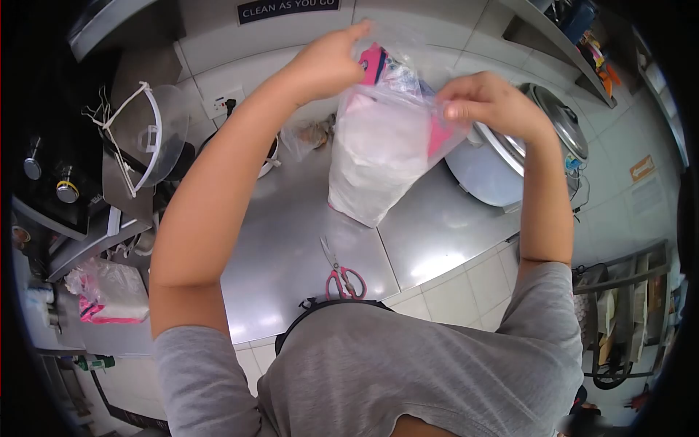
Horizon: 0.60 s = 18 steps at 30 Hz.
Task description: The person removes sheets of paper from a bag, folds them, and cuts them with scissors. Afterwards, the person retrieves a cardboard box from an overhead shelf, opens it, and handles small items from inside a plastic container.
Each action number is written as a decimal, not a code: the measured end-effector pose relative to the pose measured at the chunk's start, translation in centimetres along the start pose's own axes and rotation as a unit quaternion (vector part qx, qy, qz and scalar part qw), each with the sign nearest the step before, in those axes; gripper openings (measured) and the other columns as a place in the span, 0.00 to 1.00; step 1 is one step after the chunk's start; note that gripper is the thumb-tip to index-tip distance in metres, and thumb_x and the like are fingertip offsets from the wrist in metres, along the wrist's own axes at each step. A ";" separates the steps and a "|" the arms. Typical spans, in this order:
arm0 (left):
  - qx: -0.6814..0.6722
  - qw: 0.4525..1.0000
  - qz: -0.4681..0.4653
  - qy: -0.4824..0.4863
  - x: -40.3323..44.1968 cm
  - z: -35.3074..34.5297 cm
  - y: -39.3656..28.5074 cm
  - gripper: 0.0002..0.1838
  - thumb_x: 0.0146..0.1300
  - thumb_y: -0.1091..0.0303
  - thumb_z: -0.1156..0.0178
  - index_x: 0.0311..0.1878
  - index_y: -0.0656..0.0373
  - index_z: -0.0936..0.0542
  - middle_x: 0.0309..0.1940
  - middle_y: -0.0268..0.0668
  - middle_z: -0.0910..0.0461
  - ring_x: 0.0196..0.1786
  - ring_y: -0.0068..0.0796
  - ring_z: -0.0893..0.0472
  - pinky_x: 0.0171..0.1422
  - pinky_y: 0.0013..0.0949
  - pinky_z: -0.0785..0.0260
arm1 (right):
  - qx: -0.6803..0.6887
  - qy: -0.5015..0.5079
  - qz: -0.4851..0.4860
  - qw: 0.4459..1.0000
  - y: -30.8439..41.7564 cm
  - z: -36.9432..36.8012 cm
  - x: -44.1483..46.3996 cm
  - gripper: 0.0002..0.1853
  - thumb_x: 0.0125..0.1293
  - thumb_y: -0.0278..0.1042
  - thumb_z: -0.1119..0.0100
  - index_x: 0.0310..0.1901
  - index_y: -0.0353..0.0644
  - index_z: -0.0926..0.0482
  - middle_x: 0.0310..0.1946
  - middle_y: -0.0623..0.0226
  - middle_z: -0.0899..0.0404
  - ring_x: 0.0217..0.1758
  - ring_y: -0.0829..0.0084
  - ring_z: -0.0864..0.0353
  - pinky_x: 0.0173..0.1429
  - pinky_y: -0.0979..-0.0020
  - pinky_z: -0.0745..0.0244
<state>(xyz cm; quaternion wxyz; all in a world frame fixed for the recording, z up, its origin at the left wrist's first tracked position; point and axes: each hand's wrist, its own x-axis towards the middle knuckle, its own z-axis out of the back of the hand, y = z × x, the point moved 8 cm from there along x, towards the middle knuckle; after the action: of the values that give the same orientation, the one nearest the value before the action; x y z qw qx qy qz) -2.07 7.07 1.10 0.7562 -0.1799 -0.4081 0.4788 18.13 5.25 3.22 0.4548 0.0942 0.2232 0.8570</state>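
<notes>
Head view, looking down over a gray T-shirt [408, 357] at a steel tabletop [269, 247]. Near the middle, toward the wall: a clear plastic bag [382, 156], bulky and tilted, white contents below, pink and blue print near the top. Hard to tell whether resting on the steel or held just above. Left hand [328, 64] at the bag's upper left edge, fingers curled in on the plastic, one digit pointing up. Right hand [491, 105] opposite, thumb and fingers pinching the upper right edge. Scissors [342, 280] with pink handles on the near side of the tabletop, blades toward the wall. Left of the bag, a small clear bag [309, 137] with something brown inside. To the right, partly behind the right arm, a white cooker [477, 171]. Far left, a second bag [116, 291], white and pink. Up on the wall, a dark sign [289, 9]: "CLEAN AS YOU GO".
</notes>
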 end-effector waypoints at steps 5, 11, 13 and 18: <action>-0.268 0.963 0.031 -0.017 -2.4 1.2 -0.8 0.42 0.52 0.74 0.41 0.73 0.55 0.41 0.65 0.36 0.30 0.35 0.21 0.26 0.43 0.25 0.32 | 0.123 -0.296 0.171 0.932 -2.5 3.3 -4.7 0.42 0.43 0.40 0.23 0.62 0.37 0.30 0.57 0.57 0.26 0.60 0.64 0.28 0.64 0.65 0.34; -0.213 0.976 0.033 0.006 -6.2 -2.7 5.6 0.34 0.58 0.72 0.39 0.69 0.59 0.36 0.60 0.40 0.27 0.46 0.26 0.21 0.51 0.29 0.30 | 0.370 -0.212 0.103 0.899 -4.6 -10.1 -0.9 0.46 0.45 0.37 0.23 0.66 0.35 0.36 0.58 0.58 0.27 0.60 0.68 0.28 0.64 0.70 0.34; -0.168 0.980 0.105 0.036 -5.3 -4.4 6.5 0.27 0.60 0.73 0.41 0.65 0.61 0.31 0.53 0.40 0.23 0.45 0.26 0.21 0.51 0.30 0.29 | 0.453 -0.225 0.027 0.862 -4.0 -9.6 2.0 0.28 0.54 0.35 0.29 0.56 0.35 0.26 0.47 0.64 0.21 0.49 0.73 0.24 0.54 0.73 0.31; -0.207 0.948 -0.002 -0.242 -4.6 2.3 1.9 0.11 0.63 0.71 0.44 0.47 0.65 0.20 0.33 0.39 0.17 0.35 0.27 0.21 0.40 0.31 0.29 | 0.531 -0.363 0.132 0.754 1.1 -4.0 2.4 0.09 0.66 0.32 0.41 0.39 0.35 0.17 0.30 0.71 0.19 0.32 0.80 0.24 0.39 0.77 0.30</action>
<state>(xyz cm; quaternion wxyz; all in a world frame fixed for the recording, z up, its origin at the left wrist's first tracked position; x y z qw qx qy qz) -5.96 3.74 -0.84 0.5817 -0.2107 -0.6694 0.4113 14.53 5.54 0.12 0.2606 0.6537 0.4457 0.5533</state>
